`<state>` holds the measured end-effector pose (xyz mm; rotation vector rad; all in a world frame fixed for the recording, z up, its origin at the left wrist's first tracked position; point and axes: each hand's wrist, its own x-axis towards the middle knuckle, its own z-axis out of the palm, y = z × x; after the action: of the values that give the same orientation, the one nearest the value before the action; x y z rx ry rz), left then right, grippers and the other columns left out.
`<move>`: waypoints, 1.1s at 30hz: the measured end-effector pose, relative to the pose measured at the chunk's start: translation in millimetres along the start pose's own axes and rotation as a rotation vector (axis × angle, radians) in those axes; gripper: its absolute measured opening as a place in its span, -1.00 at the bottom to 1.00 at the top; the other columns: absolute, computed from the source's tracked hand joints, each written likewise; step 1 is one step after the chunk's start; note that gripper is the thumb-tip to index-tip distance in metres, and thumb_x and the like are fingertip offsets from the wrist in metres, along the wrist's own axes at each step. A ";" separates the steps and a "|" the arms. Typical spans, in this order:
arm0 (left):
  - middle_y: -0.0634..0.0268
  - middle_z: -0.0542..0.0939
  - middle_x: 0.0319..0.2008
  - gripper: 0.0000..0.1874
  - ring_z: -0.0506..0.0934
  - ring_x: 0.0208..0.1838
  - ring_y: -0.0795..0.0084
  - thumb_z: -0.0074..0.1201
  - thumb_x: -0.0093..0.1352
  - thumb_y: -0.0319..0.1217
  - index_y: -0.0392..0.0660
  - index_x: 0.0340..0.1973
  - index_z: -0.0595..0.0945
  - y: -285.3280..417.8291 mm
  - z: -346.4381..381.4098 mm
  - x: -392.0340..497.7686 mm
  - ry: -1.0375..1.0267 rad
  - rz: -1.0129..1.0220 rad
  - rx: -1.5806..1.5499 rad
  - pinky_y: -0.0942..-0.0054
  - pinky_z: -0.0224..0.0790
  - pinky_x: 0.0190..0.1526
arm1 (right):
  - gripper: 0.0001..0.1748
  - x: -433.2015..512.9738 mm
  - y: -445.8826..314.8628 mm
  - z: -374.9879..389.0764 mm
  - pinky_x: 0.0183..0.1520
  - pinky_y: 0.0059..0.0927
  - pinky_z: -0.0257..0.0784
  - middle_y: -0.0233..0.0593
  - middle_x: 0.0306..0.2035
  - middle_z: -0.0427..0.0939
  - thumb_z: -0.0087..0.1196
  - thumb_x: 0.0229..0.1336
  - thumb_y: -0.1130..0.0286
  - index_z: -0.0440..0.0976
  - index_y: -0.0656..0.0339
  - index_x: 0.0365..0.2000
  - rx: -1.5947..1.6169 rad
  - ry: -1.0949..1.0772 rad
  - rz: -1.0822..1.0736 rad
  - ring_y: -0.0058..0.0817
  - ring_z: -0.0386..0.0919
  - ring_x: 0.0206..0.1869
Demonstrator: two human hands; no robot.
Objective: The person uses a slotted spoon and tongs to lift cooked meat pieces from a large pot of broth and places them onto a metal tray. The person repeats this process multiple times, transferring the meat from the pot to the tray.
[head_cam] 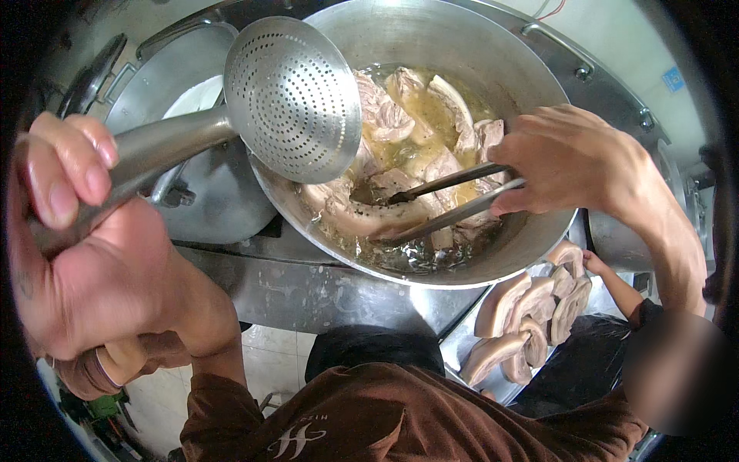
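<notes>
Gripped by its thick metal handle in my left hand (98, 242), a perforated skimmer ladle (293, 98) is raised over the left rim of a large metal pot (439, 29). Its bowl looks free of meat and covers part of the pot. My right hand (566, 159) holds metal tongs (453, 187) that reach down into the pot. Their tips are at a curved slab of pork belly (381, 218) near the front wall; the lower tip is partly hidden, so I cannot tell how firmly they grip. Several more pork pieces (381, 110) sit in yellowish broth (421, 153).
A second metal pot (225, 199) stands to the left. At the lower right, a metal tray (453, 352) bears several cooked pork slabs (502, 303). Another person's hand (592, 263) touches a slab there. Metal rails (557, 46) edge the stove behind. A steel counter (300, 289) runs in front.
</notes>
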<state>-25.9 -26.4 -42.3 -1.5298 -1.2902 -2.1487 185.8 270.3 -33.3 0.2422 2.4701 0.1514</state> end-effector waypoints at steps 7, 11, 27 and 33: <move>0.36 0.32 -0.45 -0.77 0.32 -0.33 0.39 0.01 0.43 -0.26 -0.19 -0.31 0.55 -16.6 11.4 19.6 -0.069 0.001 -0.057 0.26 0.19 -0.10 | -0.53 -12.9 1.1 0.0 -0.18 -0.15 0.64 -0.10 -0.49 0.70 0.39 0.17 0.05 0.69 0.30 -0.17 0.068 0.127 0.215 -0.14 0.73 -0.37; 0.37 0.33 -0.54 -0.75 0.32 -0.44 0.46 -0.03 0.51 -0.41 -0.36 -0.19 0.66 -16.0 35.4 15.5 0.099 0.094 0.053 0.34 0.23 -0.25 | -0.52 6.6 -16.7 16.5 -0.26 -0.20 0.67 -0.06 -0.52 0.68 0.26 0.32 0.04 0.66 0.37 -0.27 0.121 0.125 0.145 -0.19 0.73 -0.42; 0.27 0.46 -0.69 -0.81 0.38 -0.66 0.56 0.30 0.34 -0.61 -0.28 -0.51 0.60 1.6 69.0 -0.5 0.354 0.275 0.056 0.52 0.26 -0.58 | -0.61 100.6 -134.3 59.9 -0.19 -0.26 0.64 -0.24 -0.22 0.73 0.17 0.34 0.01 0.73 0.13 -0.29 -0.450 0.191 0.103 -0.40 0.71 -0.10; 0.29 0.49 -0.69 -0.82 0.37 -0.67 0.60 0.31 0.33 -0.60 -0.27 -0.51 0.62 2.0 68.1 -5.6 0.347 0.243 0.082 0.56 0.23 -0.59 | -0.65 105.5 -61.8 46.6 -0.33 -0.27 0.64 -0.18 -0.29 0.76 0.17 0.33 0.09 0.72 0.17 -0.24 -0.118 0.199 0.250 -0.40 0.72 -0.32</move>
<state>23.0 21.3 -40.5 -1.1485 -1.0073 -2.0606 124.2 234.4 -143.1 0.5066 2.6077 0.4451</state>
